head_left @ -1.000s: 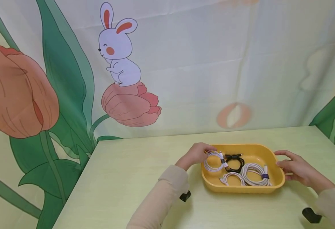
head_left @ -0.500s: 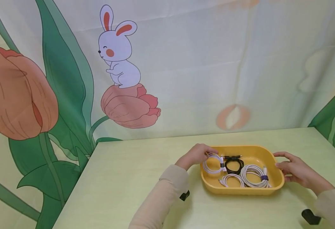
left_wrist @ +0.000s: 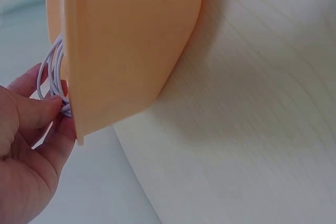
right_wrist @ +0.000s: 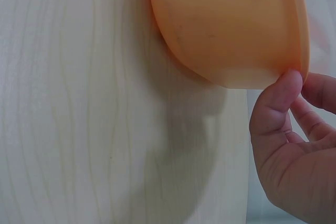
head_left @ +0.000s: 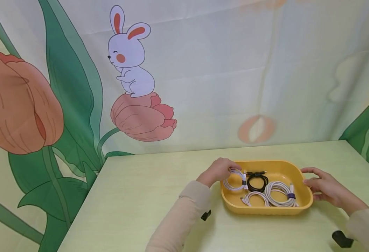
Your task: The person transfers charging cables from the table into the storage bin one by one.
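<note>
A yellow tray [head_left: 266, 209] sits on the pale green table and holds several coiled cables. My left hand [head_left: 217, 171] is at its left rim and pinches a white coil [head_left: 233, 180] between thumb and fingers. The left wrist view shows that pinch on the white coil [left_wrist: 50, 72] just behind the tray [left_wrist: 126, 40] wall, with my left hand [left_wrist: 26, 145] below it. My right hand [head_left: 324, 187] holds the right rim. In the right wrist view its thumb presses the tray [right_wrist: 226, 24] edge, and the rest of my right hand [right_wrist: 294, 156] curls behind.
A black coil [head_left: 257, 182] lies in the tray beside two more white coils [head_left: 279, 194]. A printed backdrop with a rabbit [head_left: 131, 59] stands close behind the table. The table's left edge [head_left: 86, 199] runs diagonally, and its right end lies beyond the tray.
My left hand has settled the white coil slightly lower inside the tray's left end. The right hand and the tray have hardly moved.
</note>
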